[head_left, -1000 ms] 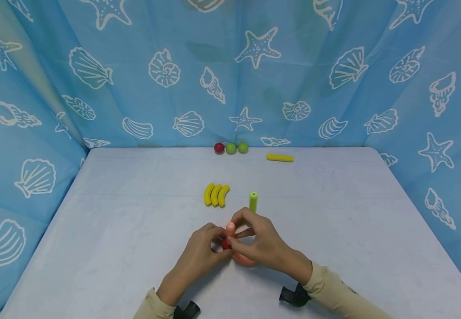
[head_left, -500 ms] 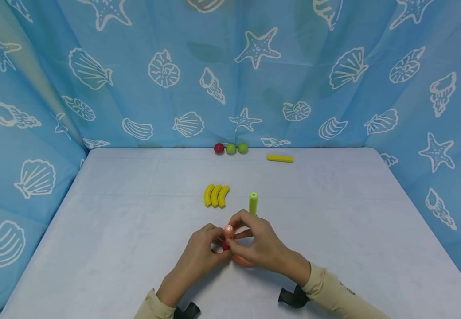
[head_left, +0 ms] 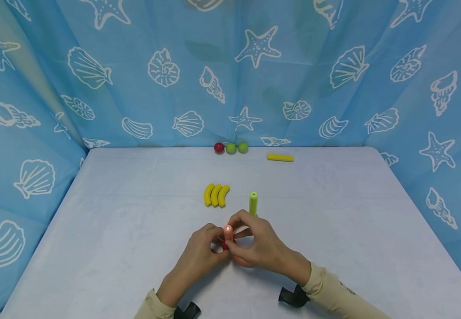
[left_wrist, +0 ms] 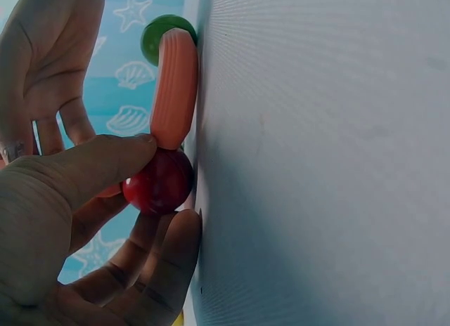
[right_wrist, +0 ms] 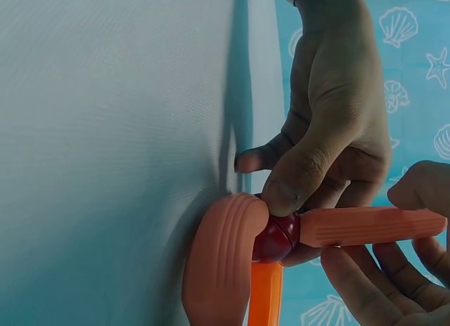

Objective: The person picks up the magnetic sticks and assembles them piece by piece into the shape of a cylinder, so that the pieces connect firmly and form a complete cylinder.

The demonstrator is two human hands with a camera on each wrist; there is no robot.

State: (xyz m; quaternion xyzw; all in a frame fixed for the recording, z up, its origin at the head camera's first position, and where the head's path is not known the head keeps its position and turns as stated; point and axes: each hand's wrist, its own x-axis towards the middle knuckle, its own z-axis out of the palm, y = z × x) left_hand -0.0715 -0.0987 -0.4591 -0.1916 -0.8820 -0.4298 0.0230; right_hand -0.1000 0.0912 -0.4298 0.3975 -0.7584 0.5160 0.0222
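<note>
My left hand pinches a glossy red ball low over the white tabletop, thumb on one side and fingers on the other. A straight salmon rod stands upright on the ball, pinched by my right hand. In the right wrist view, the rod's lower end meets the ball. A curved salmon piece lies against the ball at table level, beside a bright orange piece. A green ball shows at the far end of a salmon piece in the left wrist view. Fingers partly hide the joints.
Just beyond my right hand a lime-green rod stands upright, its base hidden. Several curved yellow pieces lie behind the hands. At the back edge sit a dark red ball, green balls and a yellow rod.
The upright salmon rod and my right hand have shifted slightly left and the rod's top sits a little lower. My left hand has stayed in place on the red ball.
</note>
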